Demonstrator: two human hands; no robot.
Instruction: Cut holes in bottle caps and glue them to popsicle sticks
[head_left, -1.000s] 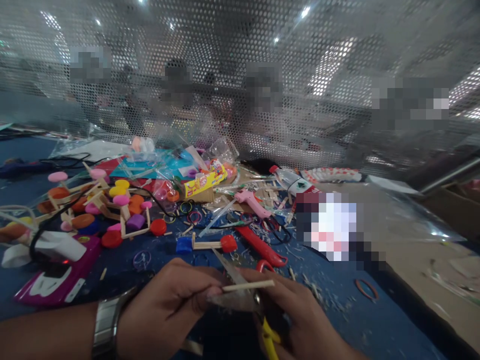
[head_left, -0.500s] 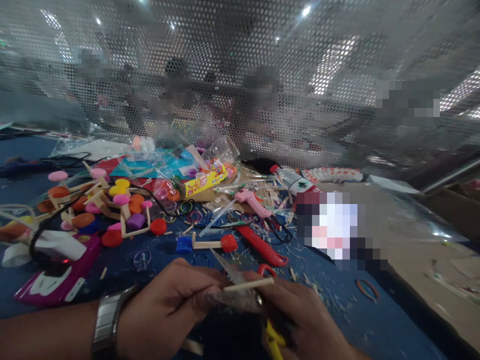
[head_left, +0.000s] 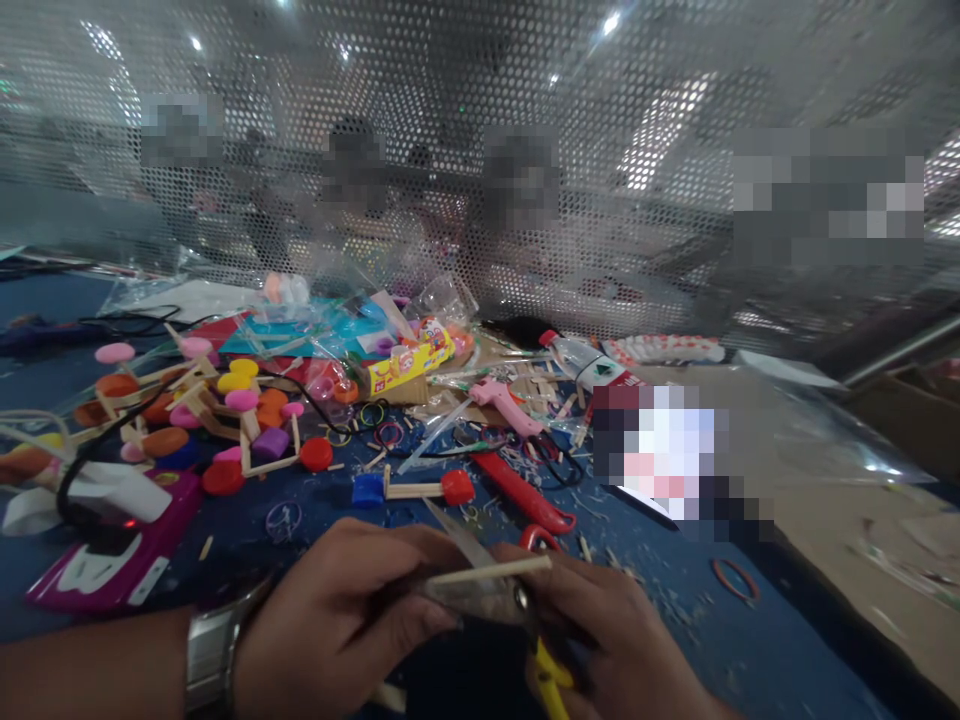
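My left hand point(head_left: 337, 625), with a metal watch on its wrist, pinches a thin wooden stick point(head_left: 491, 571) that points to the right. My right hand point(head_left: 607, 640) is closed on yellow-handled scissors point(head_left: 487, 590). Their open blades straddle the stick close to my left fingertips. Both hands are low in the view, above a blue table point(head_left: 690, 640) strewn with wood shavings.
A stick with a blue and a red cap point(head_left: 412, 489) lies just beyond my hands. Red-handled scissors point(head_left: 525, 492), a pink glue gun point(head_left: 504, 402), rubber bands, a stick-and-cap structure point(head_left: 210, 410) and a purple holder point(head_left: 105, 560) crowd the table. People sit behind a perforated screen point(head_left: 480, 150).
My hands have barely moved. The scissors' blades have shifted slightly along the stick and my left thumb has slid forward a little.
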